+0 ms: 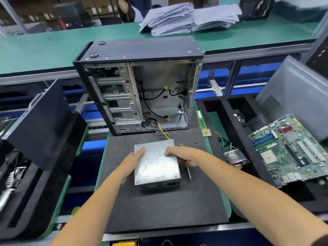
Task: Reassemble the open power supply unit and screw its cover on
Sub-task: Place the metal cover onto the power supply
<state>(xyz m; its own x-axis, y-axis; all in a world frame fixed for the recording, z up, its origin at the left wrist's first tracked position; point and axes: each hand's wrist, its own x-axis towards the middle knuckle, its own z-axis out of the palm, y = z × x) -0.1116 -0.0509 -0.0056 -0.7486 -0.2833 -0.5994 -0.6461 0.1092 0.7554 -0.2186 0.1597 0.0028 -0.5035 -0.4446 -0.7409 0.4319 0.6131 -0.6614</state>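
Two hands rest on the power supply unit (157, 166), which sits closed on the dark mat (159, 210) in the middle of the desk, just in front of the open computer case (138, 86). We judge the task well along: the flat cover already lies on the box, so what remains is driving or checking its screws (small screw heads show near the cover's corners, though we cannot tell whether all are in).

Furthest left, a black side panel (40, 132) leans on a foam tray, matte and smooth. Next, our left hand (132, 164) lies against the unit's left edge, its fingers fairly straight and pressing the cover's top corner. The cover is bare sheet metal, dull grey and scuffed, with a mesh grille on the near face. A bundle of yellow and black wires (162, 132) runs from the unit's far end toward the case, whose interior is stamped, perforated steel.

Our right hand (184, 155) has its fingertips on the cover's far right edge while the rest of the hand curls round the amber handle of a screwdriver (188, 172), whose thin steel shaft points toward us, beside the unit. Further right lie a green memory stick (201, 119), a finned heatsink (235, 158) and a green motherboard (291, 148) dense with slots.
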